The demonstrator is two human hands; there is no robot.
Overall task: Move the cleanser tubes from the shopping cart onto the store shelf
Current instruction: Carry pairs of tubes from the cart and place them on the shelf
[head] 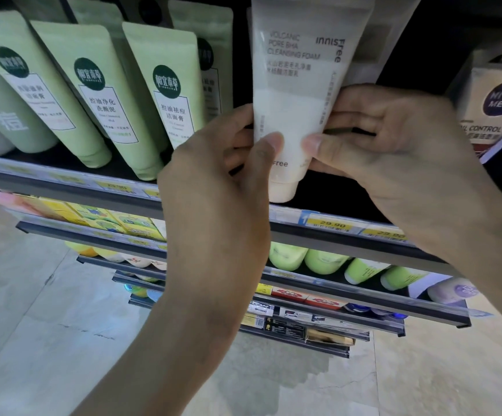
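Two hands held one white cleanser tube (291, 94) upright, cap down, in front of the top shelf (348, 232). The left hand (222, 175) pinched its lower left edge, thumb on the front; the right hand (393, 145) pinched the lower right edge the same way. The tube was smooth, soft plastic, flat at the top and narrowing to a round cap, with grey lettering. A second pale tube (375, 40) stood just behind it. To the left, three green tubes (159, 94) with dark round logos leaned in a row on the same shelf. One shiny boxed product (496, 106) sat at the far right. Yellow price tags (329, 225) lined the shelf's front rail.
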